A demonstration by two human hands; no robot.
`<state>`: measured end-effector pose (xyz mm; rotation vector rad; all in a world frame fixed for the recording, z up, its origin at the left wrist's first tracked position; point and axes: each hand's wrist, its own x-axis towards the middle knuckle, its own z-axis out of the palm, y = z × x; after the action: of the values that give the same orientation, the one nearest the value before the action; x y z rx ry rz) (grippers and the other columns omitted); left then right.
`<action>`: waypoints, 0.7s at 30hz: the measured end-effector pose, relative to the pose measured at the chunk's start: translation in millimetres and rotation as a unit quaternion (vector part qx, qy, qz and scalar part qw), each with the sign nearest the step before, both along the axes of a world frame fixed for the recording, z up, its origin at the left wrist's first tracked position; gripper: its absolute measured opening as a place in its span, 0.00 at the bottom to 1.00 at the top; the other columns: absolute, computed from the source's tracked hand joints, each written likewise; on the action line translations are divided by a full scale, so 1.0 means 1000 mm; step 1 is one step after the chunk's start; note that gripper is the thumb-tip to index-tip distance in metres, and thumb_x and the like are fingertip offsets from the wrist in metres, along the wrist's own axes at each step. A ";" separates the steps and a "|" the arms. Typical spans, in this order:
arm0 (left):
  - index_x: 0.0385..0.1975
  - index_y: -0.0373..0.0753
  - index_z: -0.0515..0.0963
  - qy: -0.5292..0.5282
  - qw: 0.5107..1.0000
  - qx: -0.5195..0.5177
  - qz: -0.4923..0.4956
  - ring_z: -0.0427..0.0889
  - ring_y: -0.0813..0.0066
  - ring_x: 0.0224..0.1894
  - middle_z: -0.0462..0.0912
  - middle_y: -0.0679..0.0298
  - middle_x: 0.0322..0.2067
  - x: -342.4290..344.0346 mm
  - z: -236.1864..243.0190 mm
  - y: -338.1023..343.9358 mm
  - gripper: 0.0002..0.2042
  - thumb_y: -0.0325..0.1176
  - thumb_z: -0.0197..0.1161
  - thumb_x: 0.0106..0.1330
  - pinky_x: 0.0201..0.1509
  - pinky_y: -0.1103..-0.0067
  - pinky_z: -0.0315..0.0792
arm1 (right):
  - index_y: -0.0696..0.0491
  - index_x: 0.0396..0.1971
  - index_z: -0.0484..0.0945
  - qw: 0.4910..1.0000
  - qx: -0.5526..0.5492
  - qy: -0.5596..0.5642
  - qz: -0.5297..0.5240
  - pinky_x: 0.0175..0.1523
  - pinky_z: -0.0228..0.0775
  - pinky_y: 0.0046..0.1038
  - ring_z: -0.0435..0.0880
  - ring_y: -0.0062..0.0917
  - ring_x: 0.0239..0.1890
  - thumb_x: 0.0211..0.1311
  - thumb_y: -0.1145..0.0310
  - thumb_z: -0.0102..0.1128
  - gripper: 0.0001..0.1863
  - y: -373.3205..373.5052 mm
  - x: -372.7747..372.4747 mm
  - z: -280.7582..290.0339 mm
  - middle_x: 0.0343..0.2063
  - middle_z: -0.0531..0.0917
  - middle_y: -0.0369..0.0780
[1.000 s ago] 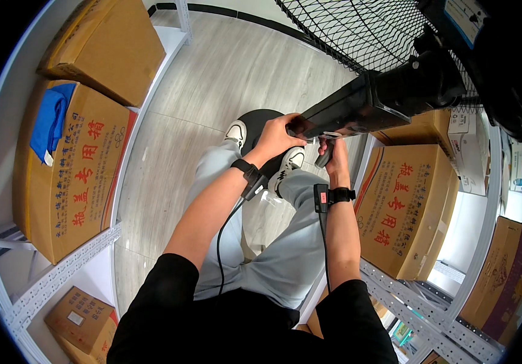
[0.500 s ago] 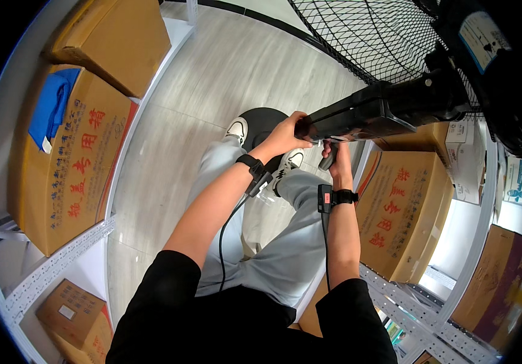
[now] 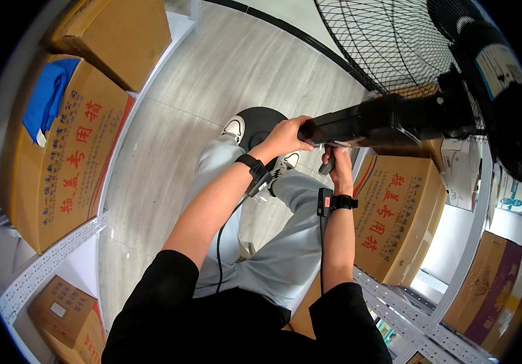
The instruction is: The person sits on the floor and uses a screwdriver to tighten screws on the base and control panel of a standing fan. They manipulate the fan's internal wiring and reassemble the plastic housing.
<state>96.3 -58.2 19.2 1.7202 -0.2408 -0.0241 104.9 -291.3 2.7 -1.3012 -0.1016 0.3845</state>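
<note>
Head view: closest to the camera, at the upper right, looms the motor housing of a black pedestal fan, its wire guard facing away toward the wall. Just below, the left hand is clamped around the lower end of the fan's thick column, thumb on the near side and fingers on the far side, a grasp that probably steadies the post against twisting. Beside it, the right hand is curled round a dark knob under the column, fingers together on it, perhaps because a firm wrap gives leverage there. Each wrist wears a strapped sensor, the left one and the right one, both trailing cables back along the forearms, likely to leave the palms free. On either side, shelves carry a left carton, with a folded blue cloth laid on it, and a right carton. Farthest down, a round black base sits flat on the pale floor, presumably bearing the fan's weight; the white shoes overlap its edge, and whether they press on it I cannot tell.
</note>
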 end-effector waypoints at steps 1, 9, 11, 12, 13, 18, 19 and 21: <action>0.56 0.33 0.68 -0.026 1.000 0.004 0.015 0.78 0.61 0.50 0.78 0.51 0.47 -0.001 0.003 -0.003 0.38 0.35 0.77 0.42 0.54 0.72 0.70 | 0.56 0.42 0.70 1.000 -0.004 -0.002 -0.010 0.29 0.67 0.22 0.73 0.20 0.26 0.62 0.57 0.61 0.19 0.000 0.000 -0.002 0.29 0.74 0.36; 0.50 0.31 0.70 -0.046 0.998 -0.045 0.017 0.78 0.72 0.44 0.80 0.59 0.41 0.001 0.085 -0.009 0.32 0.38 0.77 0.45 0.50 0.76 0.70 | 0.53 0.39 0.72 0.999 -0.014 0.035 -0.033 0.26 0.66 0.20 0.72 0.16 0.21 0.60 0.68 0.60 0.10 0.002 0.003 -0.001 0.25 0.75 0.32; 0.48 0.31 0.71 -0.032 0.999 -0.025 0.009 0.78 0.73 0.44 0.80 0.60 0.41 0.004 0.073 -0.006 0.30 0.35 0.76 0.46 0.51 0.76 0.70 | 0.52 0.38 0.72 0.999 -0.015 0.045 -0.023 0.26 0.66 0.19 0.72 0.15 0.22 0.60 0.68 0.61 0.09 0.010 0.001 0.011 0.25 0.75 0.31; 0.48 0.32 0.72 -0.032 0.999 -0.011 0.009 0.78 0.73 0.44 0.80 0.60 0.41 0.005 0.070 -0.009 0.29 0.34 0.76 0.47 0.51 0.76 0.70 | 0.52 0.38 0.72 0.999 -0.016 0.038 -0.022 0.26 0.66 0.19 0.72 0.15 0.22 0.60 0.68 0.61 0.09 0.012 0.000 0.017 0.25 0.75 0.31; 0.40 0.34 0.76 -0.072 0.995 -0.042 0.053 0.77 0.77 0.36 0.81 0.63 0.33 0.001 0.073 -0.014 0.24 0.37 0.76 0.45 0.44 0.79 0.70 | 0.52 0.38 0.72 0.999 -0.018 0.034 -0.021 0.26 0.65 0.19 0.72 0.15 0.22 0.59 0.68 0.62 0.10 0.013 -0.002 0.022 0.25 0.75 0.31; 0.51 0.32 0.69 -0.003 0.989 -0.149 -0.008 0.77 0.70 0.49 0.78 0.59 0.45 0.003 0.059 -0.013 0.29 0.28 0.74 0.48 0.55 0.75 0.69 | 0.52 0.56 0.70 0.999 -0.023 0.030 -0.036 0.26 0.65 0.15 0.73 0.10 0.26 0.57 0.67 0.65 0.26 0.015 -0.011 0.043 0.33 0.80 0.31; 0.53 0.33 0.67 -0.003 0.986 -0.166 -0.015 0.75 0.70 0.51 0.76 0.59 0.48 0.002 0.052 -0.013 0.31 0.27 0.73 0.49 0.57 0.73 0.67 | 0.51 0.57 0.70 0.999 -0.024 0.027 -0.031 0.26 0.65 0.15 0.74 0.10 0.28 0.56 0.66 0.66 0.28 0.015 -0.011 0.042 0.36 0.81 0.31; 0.51 0.31 0.69 -0.014 0.990 -0.131 -0.050 0.77 0.71 0.47 0.78 0.60 0.46 0.006 0.064 -0.018 0.27 0.25 0.73 0.49 0.54 0.75 0.70 | 0.50 0.56 0.72 0.999 -0.013 0.019 -0.041 0.26 0.65 0.15 0.74 0.09 0.29 0.55 0.63 0.68 0.28 0.011 -0.013 0.040 0.36 0.80 0.30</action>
<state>102.3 -76.3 83.3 1.4472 -0.3375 -0.0401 92.2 -279.8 43.0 -1.3189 -0.0108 0.3417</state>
